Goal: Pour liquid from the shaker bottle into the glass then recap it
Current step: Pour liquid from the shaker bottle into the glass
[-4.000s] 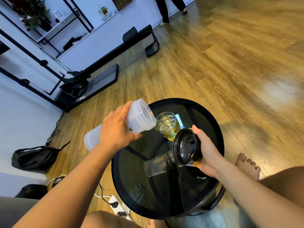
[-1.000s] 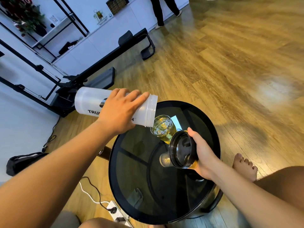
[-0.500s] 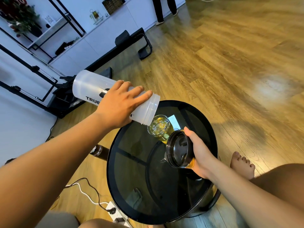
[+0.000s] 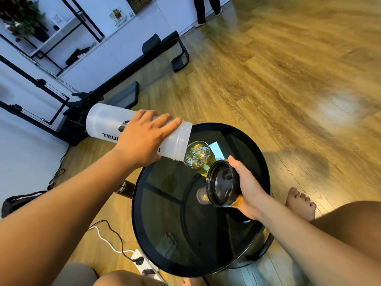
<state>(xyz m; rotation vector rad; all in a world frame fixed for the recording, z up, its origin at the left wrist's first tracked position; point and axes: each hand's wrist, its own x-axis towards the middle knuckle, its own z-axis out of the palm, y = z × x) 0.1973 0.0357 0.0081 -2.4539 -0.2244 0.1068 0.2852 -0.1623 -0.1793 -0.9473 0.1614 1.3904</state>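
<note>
My left hand (image 4: 144,141) grips the translucent white shaker bottle (image 4: 105,125), tipped mouth-down with its base raised to the left. Its open threaded mouth sits just over the left rim of the glass (image 4: 198,156). The glass stands on the round black glass table (image 4: 165,240) and holds yellow liquid nearly to the brim. My right hand (image 4: 247,188) holds the black cap (image 4: 221,183) with an orange edge, inner side facing me, just in front and to the right of the glass.
A dark bottle (image 4: 124,187) stands on the wooden floor left of the table. A white power strip (image 4: 142,266) with cables lies near my knees. My bare foot (image 4: 300,203) rests right of the table. A black exercise machine (image 4: 115,87) and a person's legs (image 4: 206,9) are farther back.
Over four seconds my left hand has raised the bottle's base until the mouth points down at the glass. In the last half second the bottle and cap barely move.
</note>
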